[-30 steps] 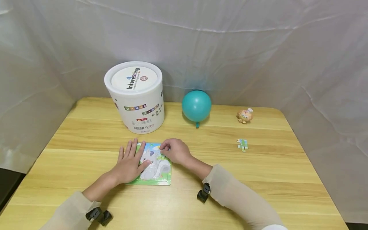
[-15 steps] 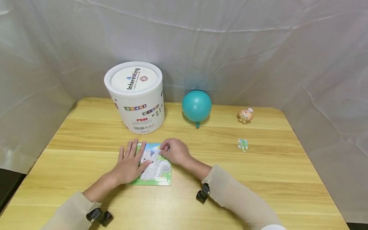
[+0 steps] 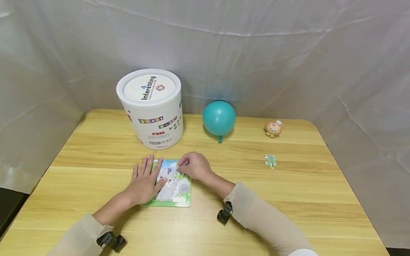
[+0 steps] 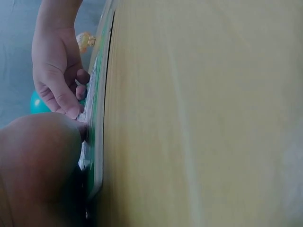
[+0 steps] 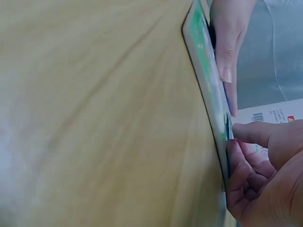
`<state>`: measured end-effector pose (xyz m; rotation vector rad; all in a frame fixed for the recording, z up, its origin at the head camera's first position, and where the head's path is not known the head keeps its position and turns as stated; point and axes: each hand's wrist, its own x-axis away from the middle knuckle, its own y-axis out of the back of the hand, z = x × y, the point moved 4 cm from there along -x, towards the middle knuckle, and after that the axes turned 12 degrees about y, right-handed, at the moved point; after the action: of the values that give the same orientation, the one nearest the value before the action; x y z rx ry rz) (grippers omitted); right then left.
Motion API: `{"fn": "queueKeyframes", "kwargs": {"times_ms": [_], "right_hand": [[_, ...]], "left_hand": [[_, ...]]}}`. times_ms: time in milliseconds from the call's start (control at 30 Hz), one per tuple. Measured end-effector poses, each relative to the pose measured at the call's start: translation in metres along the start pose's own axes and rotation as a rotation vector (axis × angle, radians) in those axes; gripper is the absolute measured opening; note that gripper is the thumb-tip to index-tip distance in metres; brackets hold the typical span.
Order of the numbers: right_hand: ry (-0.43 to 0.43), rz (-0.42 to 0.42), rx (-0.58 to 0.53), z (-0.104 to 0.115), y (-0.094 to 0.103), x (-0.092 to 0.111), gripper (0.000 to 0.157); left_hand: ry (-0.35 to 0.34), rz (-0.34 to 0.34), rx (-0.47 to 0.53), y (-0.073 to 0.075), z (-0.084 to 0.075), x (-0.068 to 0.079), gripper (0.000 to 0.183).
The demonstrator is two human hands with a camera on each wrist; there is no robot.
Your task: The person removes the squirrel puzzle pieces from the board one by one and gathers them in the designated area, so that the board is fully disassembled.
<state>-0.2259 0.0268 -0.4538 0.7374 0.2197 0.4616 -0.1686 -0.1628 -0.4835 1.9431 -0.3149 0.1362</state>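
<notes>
Only a small shift shows since the earlier frame: the right-hand grip has edged slightly towards the far edge of the tabletop, while the rest looks unmoved. Judged from that, the work is fine adjustment at one spot on the jigsaw board rather than a carry. That board lies flat, left of the tabletop's centre, about midway between the far and near edges. Over its far right part, thumb and forefinger of the right-hand grip are drawn together and appear to pinch a puzzle piece, mostly hidden by the fingers. The left-hand grip is spread flat over the board's left side. Towards the far edge stands a white bucket, upright with its lid on, so its contents cannot be seen. Right of it, near the far edge, rests a teal balloon; an orange figurine stands near the far right corner, and a loose jigsaw section lies nearer than it, well apart from the board.
</notes>
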Motion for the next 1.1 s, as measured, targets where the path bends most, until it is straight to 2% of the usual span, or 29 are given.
{"fn": "queueKeyframes", "kwargs": {"times_ms": [133,333,600,867,1100], "right_hand": [[-0.035,0.007,-0.063,0.000,0.000,-0.001,0.007],[-0.090,0.012,-0.157,-0.002,0.000,-0.001,0.006],[-0.182,0.002,-0.374,-0.011,0.008,0.000,0.006],[-0.172,-0.015,-0.451,-0.033,0.038,0.007,0.015],[-0.177,-0.037,-0.432,-0.066,0.077,0.025,0.019]], "left_hand": [[0.007,0.000,-0.012,0.001,-0.001,0.001,0.077],[0.001,-0.019,-0.001,0.009,-0.008,0.005,0.077],[0.018,-0.005,-0.022,0.011,-0.009,0.007,0.077],[0.004,-0.026,-0.003,0.006,-0.005,0.005,0.080],[-0.010,-0.026,0.010,0.008,-0.007,0.008,0.079]]}}
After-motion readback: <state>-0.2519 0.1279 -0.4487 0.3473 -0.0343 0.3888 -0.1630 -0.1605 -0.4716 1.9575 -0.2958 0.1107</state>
